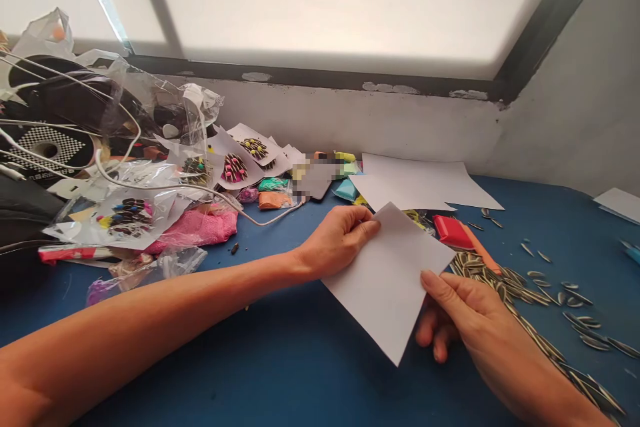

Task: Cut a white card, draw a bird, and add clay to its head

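Pinching white paper sheet (387,280) in left hand (337,243) and right hand (467,310) | keep flat, uncreased, off sunflower seeds (473,269)

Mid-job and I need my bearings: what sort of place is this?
Probably a craft workspace at a blue table: the loose striped seeds, coloured packets and seed decorations on paper suggest it.
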`<state>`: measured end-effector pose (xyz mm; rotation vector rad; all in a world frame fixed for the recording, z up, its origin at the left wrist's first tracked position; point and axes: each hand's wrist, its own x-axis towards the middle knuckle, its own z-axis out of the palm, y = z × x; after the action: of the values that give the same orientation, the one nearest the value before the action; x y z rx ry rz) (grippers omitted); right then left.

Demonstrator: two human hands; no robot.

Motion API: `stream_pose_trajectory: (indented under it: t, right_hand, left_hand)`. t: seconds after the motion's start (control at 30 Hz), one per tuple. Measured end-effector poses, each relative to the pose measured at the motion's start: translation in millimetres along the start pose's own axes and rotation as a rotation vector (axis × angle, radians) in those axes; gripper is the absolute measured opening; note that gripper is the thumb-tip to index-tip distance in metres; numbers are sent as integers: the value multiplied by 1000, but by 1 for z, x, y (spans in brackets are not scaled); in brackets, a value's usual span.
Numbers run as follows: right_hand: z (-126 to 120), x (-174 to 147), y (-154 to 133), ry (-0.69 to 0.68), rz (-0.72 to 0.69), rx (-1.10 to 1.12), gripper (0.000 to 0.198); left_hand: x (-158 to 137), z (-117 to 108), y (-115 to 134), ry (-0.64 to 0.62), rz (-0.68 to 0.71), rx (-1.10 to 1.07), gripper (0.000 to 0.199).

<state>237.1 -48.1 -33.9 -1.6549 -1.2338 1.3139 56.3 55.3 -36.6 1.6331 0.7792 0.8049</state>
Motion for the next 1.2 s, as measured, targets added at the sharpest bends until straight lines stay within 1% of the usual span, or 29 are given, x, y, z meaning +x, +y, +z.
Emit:
stream_pose_trajectory:
  t: [0.1,0.2,0.33,0.47,0.5,0.6,0.63,0.67,0.7,0.73,0.8,0.83,0.87,0.93,0.97,1.0,1.03,1.07,1.1,1.13,1.2]
  right_hand:
    - [-4,2,2,26,2,22,58]
    - [-8,2,2,68,-8,29,55]
    - [-14,0,-3,80,-5,34,57]
    - [-18,-1,-7,194,-11,40,63]
    - [-18,-2,-7,182,-5,11,63]
    - [-17,-2,-6,33,15,-109,59]
    - [-17,-2,-5,1,11,-131,58]
    - [-17,-2,-5,0,-1,-134,56]
    - [-17,-2,-5,37,-21,-115,53]
    - [-18,-2,-6,102,-44,-74,50]
    - [-20,-1,-8,298,-100,72,46]
    - [-21,-1,-11,396,-128,155,44]
    - [-22,-1,-13,478,-150,228,44]
    - [-23,0,-17,562,-172,314,40]
    - [-22,0,-19,574,-177,327,37]
    - [-20,1,-20,563,-178,331,36]
    - [-18,1,-20,536,-181,336,36]
    - [-16,1,-19,497,-185,339,37]
    - [-13,0,-18,454,-190,339,39]
    - [-11,0,-16,410,-192,337,41]
    - [-5,-2,-14,336,-176,315,47]
  left_hand:
    - [0,-2,0,-29,18,47,26]
    - [2,-6,2,-100,11,48,26]
    - [8,-19,5,-181,-6,38,26]
    - [12,-30,5,-255,-35,110,27]
    - [12,-31,6,-286,-32,122,27]
    - [7,-27,8,-379,-30,139,29]
    - [6,-25,9,-396,-43,129,30]
    - [5,-24,10,-400,-57,105,31]
    - [5,-23,10,-378,-64,68,33]
    - [7,-24,9,-332,-66,11,37]
    - [12,-28,6,-193,-67,-162,45]
    - [15,-30,4,-114,-91,-271,47]
    - [19,-33,2,-49,-127,-385,45]
    - [22,-34,-2,82,-204,-524,31]
    - [21,-32,-2,87,-241,-528,25]
    - [19,-29,-2,15,-268,-493,24]
    - [15,-23,-1,-122,-283,-457,29]
    - [10,-17,1,-288,-289,-421,35]
    - [4,-10,3,-385,-289,-388,40]
    - [-2,-2,6,-400,-282,-369,43]
    - [-12,10,9,-348,-234,-356,35]
